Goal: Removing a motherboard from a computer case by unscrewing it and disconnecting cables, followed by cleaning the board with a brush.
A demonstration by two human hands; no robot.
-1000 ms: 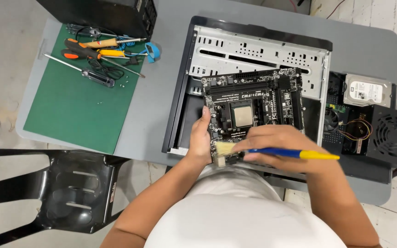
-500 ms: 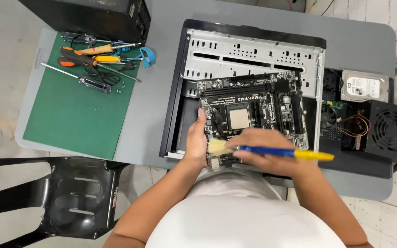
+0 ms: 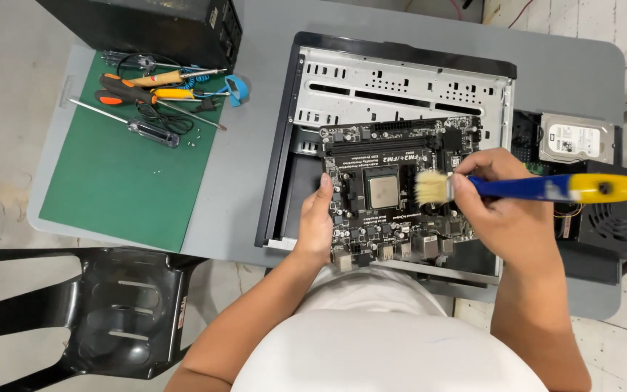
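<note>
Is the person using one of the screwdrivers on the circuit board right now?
No, the right hand holds a paintbrush over the circuit board; the screwdrivers lie on the green mat.

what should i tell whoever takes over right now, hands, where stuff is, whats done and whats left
Left hand: steadies the motherboard by its left edge.
Right hand: grips a blue and yellow brush, bristles over the board just right of the processor.
The board lies in the open computer case on the grey table. A hard drive and a power supply sit to the right; screwdrivers lie on the green mat to the left.
Done: case open, board exposed, brush on it.
Left: I cannot tell how much of the board is brushed; judge by the dust.
</note>
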